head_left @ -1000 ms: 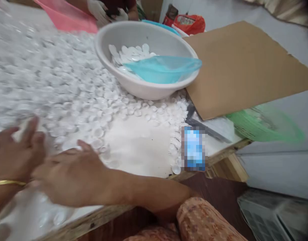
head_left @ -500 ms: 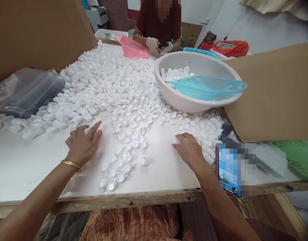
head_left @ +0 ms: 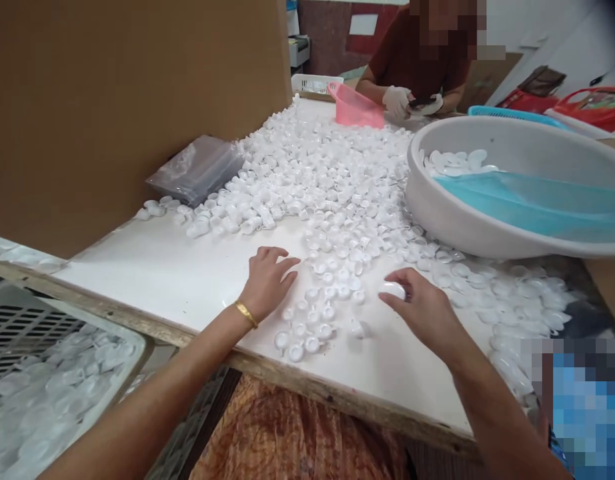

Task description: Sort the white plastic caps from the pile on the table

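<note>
Basin point(head_left: 427, 220), right side of table point(head_left: 177, 280): white discs point(head_left: 455, 162) at its far left, with a blue scoop point(head_left: 532, 203) lying in it and partly covering the contents. Crate point(head_left: 132, 373), below the table edge at left: loaded with white pieces point(head_left: 62, 380). Pink scoop point(head_left: 357, 110), far end: stands at the edge of the heap point(head_left: 317, 173); its contents cannot be determined. Red bag point(head_left: 600, 110), far right: filled, contents unclear.

Right hand point(head_left: 425, 313): thumb and fingertips grasp one white cap point(head_left: 393, 291). The cap lies between them, just right of the strip of loose caps point(head_left: 315, 320) that runs from the heap toward the near edge. Left hand point(head_left: 268, 279): fingers loosely curved and apart, nothing seen in them; positioned just left of that strip. One stray piece point(head_left: 357, 328) rests near the strip, between the hands.
</note>
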Demonstrator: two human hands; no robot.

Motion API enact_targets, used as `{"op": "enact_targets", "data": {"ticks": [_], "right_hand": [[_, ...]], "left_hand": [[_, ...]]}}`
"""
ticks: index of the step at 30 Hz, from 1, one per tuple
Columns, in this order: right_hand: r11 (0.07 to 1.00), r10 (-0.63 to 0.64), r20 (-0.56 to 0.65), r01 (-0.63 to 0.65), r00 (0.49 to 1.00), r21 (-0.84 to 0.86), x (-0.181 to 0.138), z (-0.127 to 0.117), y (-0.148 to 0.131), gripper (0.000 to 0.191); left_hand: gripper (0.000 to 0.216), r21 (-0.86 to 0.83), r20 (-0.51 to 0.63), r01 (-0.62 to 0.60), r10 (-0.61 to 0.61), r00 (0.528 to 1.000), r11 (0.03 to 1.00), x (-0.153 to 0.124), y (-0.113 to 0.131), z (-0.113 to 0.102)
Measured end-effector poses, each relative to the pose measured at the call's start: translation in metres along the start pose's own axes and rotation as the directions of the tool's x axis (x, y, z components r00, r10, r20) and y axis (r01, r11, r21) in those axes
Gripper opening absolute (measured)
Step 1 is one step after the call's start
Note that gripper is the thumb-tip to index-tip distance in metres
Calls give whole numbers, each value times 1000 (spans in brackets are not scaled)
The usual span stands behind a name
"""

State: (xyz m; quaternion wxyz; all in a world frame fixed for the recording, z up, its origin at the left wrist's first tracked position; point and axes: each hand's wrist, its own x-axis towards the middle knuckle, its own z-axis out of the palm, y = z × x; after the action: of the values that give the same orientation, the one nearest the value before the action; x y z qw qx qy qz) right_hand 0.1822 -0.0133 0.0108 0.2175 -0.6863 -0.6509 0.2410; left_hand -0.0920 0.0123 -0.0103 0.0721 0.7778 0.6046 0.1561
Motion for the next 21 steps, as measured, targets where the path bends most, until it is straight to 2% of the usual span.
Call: {"op": "enact_targets", "data": {"ticks": [3, 6, 9, 12, 16, 18, 21], "right_hand": [[978, -44, 67, 29, 997, 208, 10, 14, -37, 24], [943, -105, 77, 74, 992, 323, 17, 27, -55, 26], [912, -167, 62, 131, 984, 389, 20, 35, -61, 31], [885, -191, 112, 122, 975, 449, 24, 44, -65, 34], [884, -204, 200, 93, 958, 458, 32, 60, -75, 28], [905, -215, 216, 112, 952, 410, 37, 69, -81, 23], [944, -226, 242, 150, 943, 295, 43, 79, -88, 22]], "left_hand": [[30, 20, -1, -51, 51, 999, 998, 21, 12, 14], [32, 74, 39, -72, 70, 997, 995, 36, 18, 20], [24, 102, 68, -76, 69, 995, 992, 32, 17, 16], [20, 76, 106, -47, 38, 994, 996, 15, 12, 8], [29, 18, 113, 38, -40, 993, 999, -3, 4, 0], [32, 54, 66, 60, -63, 996, 997, -8, -1, -2], [27, 147, 41, 60, -66, 997, 987, -12, -11, -4]]}}
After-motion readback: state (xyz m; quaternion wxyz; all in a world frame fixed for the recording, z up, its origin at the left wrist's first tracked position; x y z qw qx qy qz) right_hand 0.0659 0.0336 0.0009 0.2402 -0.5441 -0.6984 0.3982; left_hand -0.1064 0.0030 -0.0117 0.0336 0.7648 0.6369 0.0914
